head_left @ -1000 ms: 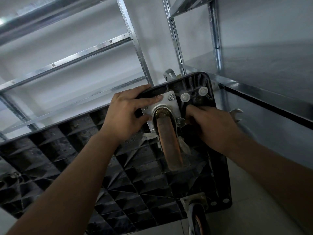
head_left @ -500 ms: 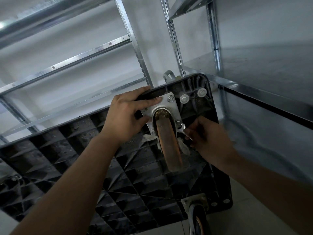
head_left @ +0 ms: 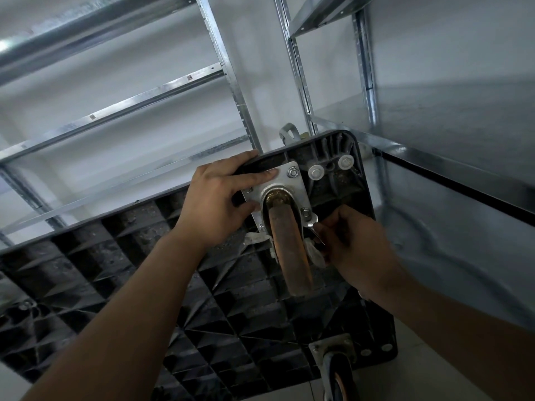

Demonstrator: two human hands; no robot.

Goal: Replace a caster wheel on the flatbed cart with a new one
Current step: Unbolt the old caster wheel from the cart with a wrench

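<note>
The black flatbed cart (head_left: 150, 273) stands on its side, ribbed underside facing me. Near its upper corner a worn orange caster wheel (head_left: 291, 253) hangs from a silver mounting plate (head_left: 286, 180) held by bolts. My left hand (head_left: 217, 198) grips the cart's top edge, with the index finger laid flat on the plate. My right hand (head_left: 356, 247) holds a small silver wrench (head_left: 311, 224) whose open jaw sits on the plate's lower right nut (head_left: 304, 212).
A second caster (head_left: 337, 369) is mounted at the cart's lower right corner. Two white bolt heads (head_left: 316, 171) sit beside the plate. Metal shelving uprights (head_left: 228, 76) rise behind the cart, and a steel shelf (head_left: 451, 175) runs close on the right. The pale floor (head_left: 414, 369) shows below.
My right hand drew back from the plate's corner toward me and now holds the wrench on the lower right nut. The left hand stayed in place.
</note>
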